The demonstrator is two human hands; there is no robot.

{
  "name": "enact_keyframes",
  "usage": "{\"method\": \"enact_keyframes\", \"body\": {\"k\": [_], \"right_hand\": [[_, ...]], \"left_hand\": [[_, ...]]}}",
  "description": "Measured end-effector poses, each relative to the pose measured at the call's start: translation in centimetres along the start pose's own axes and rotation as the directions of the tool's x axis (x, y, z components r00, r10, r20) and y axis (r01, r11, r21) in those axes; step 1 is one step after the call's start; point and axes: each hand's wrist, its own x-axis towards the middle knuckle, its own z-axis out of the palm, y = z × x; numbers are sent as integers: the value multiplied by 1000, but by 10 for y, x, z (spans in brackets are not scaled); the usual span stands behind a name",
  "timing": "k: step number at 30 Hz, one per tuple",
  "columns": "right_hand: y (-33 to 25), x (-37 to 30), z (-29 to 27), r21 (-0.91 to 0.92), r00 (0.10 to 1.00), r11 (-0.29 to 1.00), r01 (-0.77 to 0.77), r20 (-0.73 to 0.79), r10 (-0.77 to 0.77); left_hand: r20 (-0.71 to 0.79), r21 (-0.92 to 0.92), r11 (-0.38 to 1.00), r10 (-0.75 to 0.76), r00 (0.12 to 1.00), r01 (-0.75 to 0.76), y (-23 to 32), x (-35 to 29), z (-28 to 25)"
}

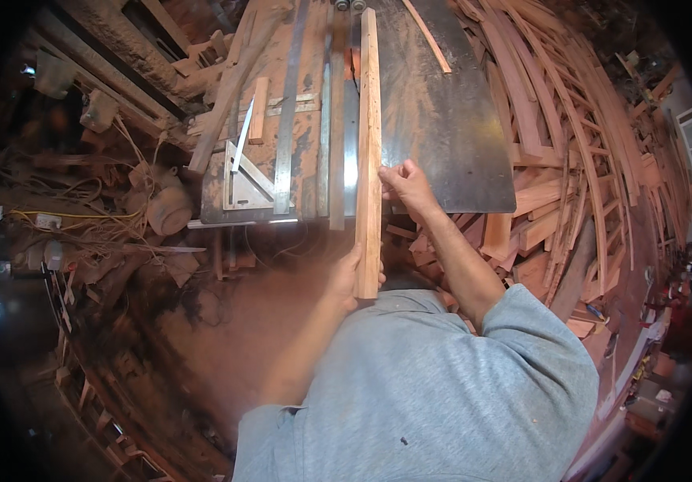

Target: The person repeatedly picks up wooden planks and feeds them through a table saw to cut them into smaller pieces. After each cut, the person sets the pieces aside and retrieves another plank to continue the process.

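A long, straight wooden strip (368, 145) points away from my body, its far end over the dark metal machine table (458, 153). My left hand (348, 275) wraps round the strip's near end, in front of the table's edge, with fingertips showing on the right side. At the strip's right edge, about midway along, my right hand (410, 189) has its thumb and forefinger pinched together against the wood. Whether anything is between those fingertips is too small to make out. Dark marks dot the strip's upper face.
On the table's left part lie a triangular metal square (237, 197), a short wood block (259, 111) and long metal bars (288, 136). A thin wood strip (428, 36) lies at the far right. Stacked lumber (555, 96) and offcuts (535, 229) crowd the right side. A yellow cable (81, 214) runs at left.
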Motion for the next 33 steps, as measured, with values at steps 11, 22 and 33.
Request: {"method": "enact_keyframes", "body": {"k": [11,22,33], "right_hand": [[11,17,-17,82,989,991,-106,116,96],[-13,14,-3,716,946,631,-297,309,96],[-7,16,-2,870,919,354,-343,389,-65]], "left_hand": [[43,-84,995,-55,998,59,2,-2,9],[99,624,671,442,892,-402,17,-55,65],[-3,464,862,235,972,-207,25,-60,55]]}}
